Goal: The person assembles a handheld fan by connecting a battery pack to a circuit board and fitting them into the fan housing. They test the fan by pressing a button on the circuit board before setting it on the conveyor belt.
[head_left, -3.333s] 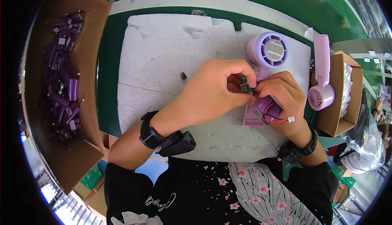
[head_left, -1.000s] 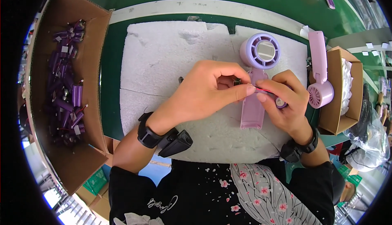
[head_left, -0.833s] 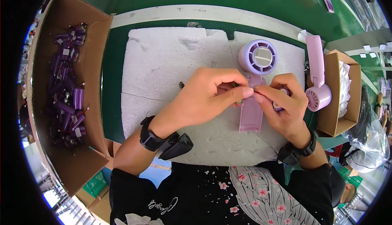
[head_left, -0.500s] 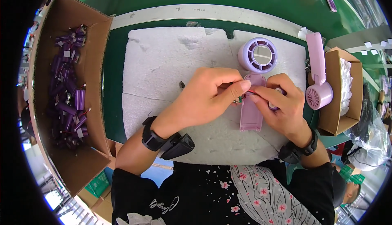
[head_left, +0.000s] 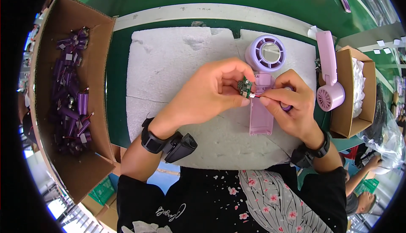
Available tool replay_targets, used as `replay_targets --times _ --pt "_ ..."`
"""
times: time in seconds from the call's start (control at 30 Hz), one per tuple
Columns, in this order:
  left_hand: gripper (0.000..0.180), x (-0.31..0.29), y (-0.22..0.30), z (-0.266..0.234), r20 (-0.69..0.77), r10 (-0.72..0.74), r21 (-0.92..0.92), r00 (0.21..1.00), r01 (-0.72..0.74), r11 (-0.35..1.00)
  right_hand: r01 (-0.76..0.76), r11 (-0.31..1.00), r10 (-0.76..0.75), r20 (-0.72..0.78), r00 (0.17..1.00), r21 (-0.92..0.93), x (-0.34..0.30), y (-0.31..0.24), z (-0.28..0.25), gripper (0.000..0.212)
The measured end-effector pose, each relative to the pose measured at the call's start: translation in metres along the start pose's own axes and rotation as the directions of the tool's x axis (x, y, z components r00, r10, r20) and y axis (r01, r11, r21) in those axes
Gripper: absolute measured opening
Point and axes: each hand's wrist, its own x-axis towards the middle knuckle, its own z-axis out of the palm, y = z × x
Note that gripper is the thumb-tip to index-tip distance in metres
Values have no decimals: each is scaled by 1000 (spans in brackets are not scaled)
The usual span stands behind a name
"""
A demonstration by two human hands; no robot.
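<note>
Purple battery (head_left: pixel 286 107) mostly hidden by right fingers (head_left: pixel 282 94)

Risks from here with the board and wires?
The right hand pinches thin wires near the white connector; a tug might strain them. The left hand holds the green circuit board in its fingers, so it could slip. The purple battery, also in the right hand, might pull on those wires.

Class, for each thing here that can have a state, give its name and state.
Left hand: closed on the circuit board
Right hand: closed on the red wire
Circuit board: held, uncased
White plug: at the board; seated or not, can't tell
Pink handle shell: open
Left carton: open, holding purple cells
Right carton: open, holding white packing
</note>
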Motion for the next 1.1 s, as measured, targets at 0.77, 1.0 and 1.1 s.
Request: replay_targets --times 0.77,1.0,1.1 --pt "32 -4 -1 5 -46 199 234 979 -183 955 20 1000 -20 -8 1000 7 -2 0 3 11" --pt "39 -1 -2 7 -17 305 377 952 -276 884 140 990 -138 107 985 -13 2 3 0 10" --pt "42 -2 2 7 37 341 554 939 -303 776 54 997 -48 109 993 -56 -2 0 -1 17"
